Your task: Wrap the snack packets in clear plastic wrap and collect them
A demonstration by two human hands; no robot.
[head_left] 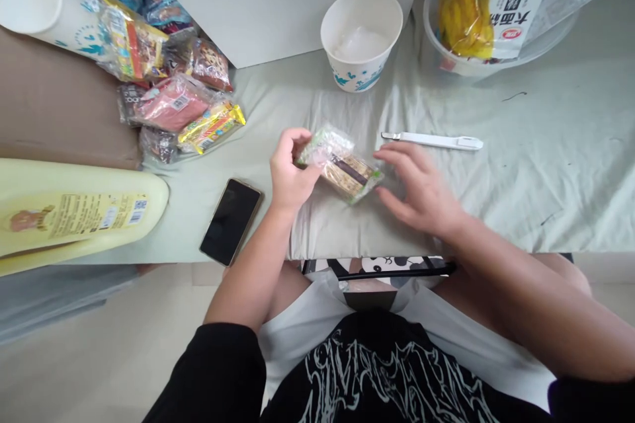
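My left hand [288,175] pinches the left end of a clear-wrapped snack packet [341,164] with a green top and brown-and-cream biscuits inside. The packet rests on the pale cloth-covered table [520,172]. My right hand [421,188] has its fingers stretched out flat, and the fingertips touch the packet's right end. A white utility knife [431,140] lies just beyond my right hand.
A white paper cup [361,36] stands behind the packet. A pile of wrapped snacks [169,92] lies at the left, with a black phone [231,220] and a yellow bottle [74,211] nearer me. A clear bowl with snacks [476,20] sits at the back right.
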